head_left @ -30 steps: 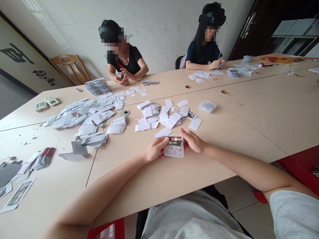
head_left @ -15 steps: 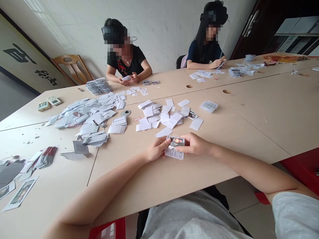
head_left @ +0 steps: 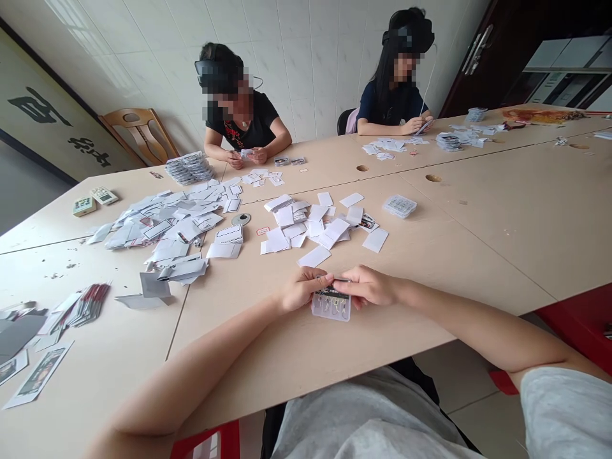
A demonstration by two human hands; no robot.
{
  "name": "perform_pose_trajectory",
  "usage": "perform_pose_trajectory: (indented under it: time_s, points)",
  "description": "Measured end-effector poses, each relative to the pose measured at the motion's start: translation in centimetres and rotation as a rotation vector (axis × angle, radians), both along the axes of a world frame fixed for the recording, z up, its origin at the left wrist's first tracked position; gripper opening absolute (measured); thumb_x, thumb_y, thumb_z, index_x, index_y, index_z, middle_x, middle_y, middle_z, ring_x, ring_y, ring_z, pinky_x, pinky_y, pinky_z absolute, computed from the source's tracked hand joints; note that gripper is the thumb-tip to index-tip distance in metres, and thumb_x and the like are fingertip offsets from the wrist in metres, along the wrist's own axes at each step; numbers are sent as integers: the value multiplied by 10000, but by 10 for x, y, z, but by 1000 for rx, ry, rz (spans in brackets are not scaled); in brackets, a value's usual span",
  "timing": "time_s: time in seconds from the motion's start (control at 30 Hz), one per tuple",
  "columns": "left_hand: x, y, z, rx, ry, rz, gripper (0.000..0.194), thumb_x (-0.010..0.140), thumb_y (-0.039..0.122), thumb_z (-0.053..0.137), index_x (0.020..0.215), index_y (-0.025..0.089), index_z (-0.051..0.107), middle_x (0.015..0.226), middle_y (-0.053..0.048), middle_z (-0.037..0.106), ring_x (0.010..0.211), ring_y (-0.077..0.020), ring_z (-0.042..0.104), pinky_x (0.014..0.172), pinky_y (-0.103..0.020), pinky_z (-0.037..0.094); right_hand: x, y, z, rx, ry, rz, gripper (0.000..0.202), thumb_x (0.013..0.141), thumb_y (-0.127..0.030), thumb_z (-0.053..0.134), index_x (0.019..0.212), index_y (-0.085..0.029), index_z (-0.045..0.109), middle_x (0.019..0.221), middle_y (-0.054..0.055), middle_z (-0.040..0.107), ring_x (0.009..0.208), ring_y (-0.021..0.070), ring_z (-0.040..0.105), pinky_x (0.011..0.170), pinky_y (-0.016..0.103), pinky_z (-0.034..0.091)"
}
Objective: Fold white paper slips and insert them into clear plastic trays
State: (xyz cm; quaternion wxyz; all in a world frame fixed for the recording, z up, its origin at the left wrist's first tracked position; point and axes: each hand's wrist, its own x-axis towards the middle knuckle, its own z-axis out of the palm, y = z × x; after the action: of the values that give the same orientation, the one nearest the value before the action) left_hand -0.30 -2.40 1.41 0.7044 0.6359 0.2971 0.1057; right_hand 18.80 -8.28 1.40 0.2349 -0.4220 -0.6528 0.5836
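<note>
Between my two hands is a small clear plastic box point(head_left: 331, 307) with several fish hooks showing through its compartments. A dark printed card lies along its upper part. My left hand point(head_left: 305, 288) grips the left side, thumb across the top edge. From the right, my right hand point(head_left: 370, 285) holds the same box, fingers over the top edge beside the left thumb. My fingers hide part of the card. Just beyond my hands spreads a pile of white cards point(head_left: 333, 232), some overlapping. Another clear box point(head_left: 400, 206) lies farther right on the table.
On the left lies a large heap of white cards point(head_left: 165, 217), with a stack of filled boxes point(head_left: 189, 168) behind it. Red-edged printed cards point(head_left: 90, 305) lie at near left. Across the table point(head_left: 478, 255), two people point(head_left: 243, 121) handle small items.
The box has tilted and shifted slightly toward me, showing more of its hooks and less of the card. My fingers have moved together onto its top edge.
</note>
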Motion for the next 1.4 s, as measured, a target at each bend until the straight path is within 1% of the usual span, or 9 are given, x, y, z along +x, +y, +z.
perform_pose_trajectory:
  time_s: [0.1, 0.27, 0.4, 0.5, 0.63, 0.8, 1.0, 1.2, 1.4]
  points:
    - [1, -1, 2, -66, -43, 26, 441, 779, 532, 553, 708, 97, 562, 549, -1, 493, 411, -62, 394, 388, -203, 263, -1, 1, 1, 87, 23, -70, 491, 899, -525, 339, 637, -150, 517, 503, -15, 472, 476, 99, 413, 481, 245, 306]
    - [-1, 2, -3, 0, -61, 58, 473, 837, 560, 437, 629, 138, 493, 386, 53, 351, 343, -78, 362, 399, -220, 304, 2, 8, 4, 53, 140, -187, 316, 812, -450, 560, 720, -148, 571, 576, -38, 483, 489, 69, 374, 464, 218, 275]
    - [-3, 13, -8, -70, -206, 154, 527, 860, 619, 288, 1005, 164, 511, 454, 41, 468, 399, -120, 455, 472, -243, 384, 14, 22, 2, -51, 379, -436, 237, 778, -402, 623, 797, -167, 597, 637, -19, 567, 462, 64, 432, 418, 206, 321]
    - [-2, 21, -9, -185, -289, 225, 515, 861, 612, 303, 1130, 194, 439, 529, 27, 521, 482, -137, 518, 539, -254, 414, 24, 34, 2, 15, 696, -586, 217, 796, -309, 608, 990, -217, 580, 1060, 41, 636, 839, 140, 625, 678, 264, 508]
    - [-2, 23, -6, -200, -274, 213, 400, 874, 498, 411, 1101, 174, 467, 575, 15, 532, 543, -135, 536, 585, -262, 424, 33, 44, -3, 38, 773, -604, 327, 782, -229, 596, 1103, -233, 536, 1244, 52, 567, 1069, 189, 586, 913, 370, 483]
    - [-5, 18, -3, -113, -195, 104, 267, 856, 345, 523, 1047, 157, 512, 641, 7, 541, 616, -122, 545, 664, -279, 438, 50, 57, -18, 252, 490, -772, 324, 790, -273, 553, 1106, -209, 523, 1045, 74, 644, 936, 211, 632, 917, 447, 466]
    - [-7, 21, -5, -99, -167, 80, 232, 862, 327, 515, 1029, 166, 518, 662, 4, 540, 637, -120, 543, 696, -294, 436, 119, 86, -37, 891, -511, -1139, 430, 717, -259, 591, 1136, -189, 526, 1285, 141, 469, 1258, 287, 354, 1069, 504, 240]
    - [-7, 20, -5, -98, -174, 81, 236, 861, 320, 515, 1042, 169, 509, 675, 4, 546, 651, -119, 546, 705, -293, 438, 169, 99, -52, 503, -771, -1159, 792, 623, -311, 695, 1320, -127, 366, 1334, 192, 411, 1259, 341, 340, 1043, 478, 283]
    - [-6, 17, -1, -110, -154, 108, 312, 844, 346, 538, 1096, 174, 474, 666, 6, 554, 640, -130, 561, 683, -295, 434, 174, 101, -60, 625, -822, -1181, 670, 610, -247, 674, 1236, -125, 470, 1228, 182, 505, 1183, 321, 415, 998, 464, 320]
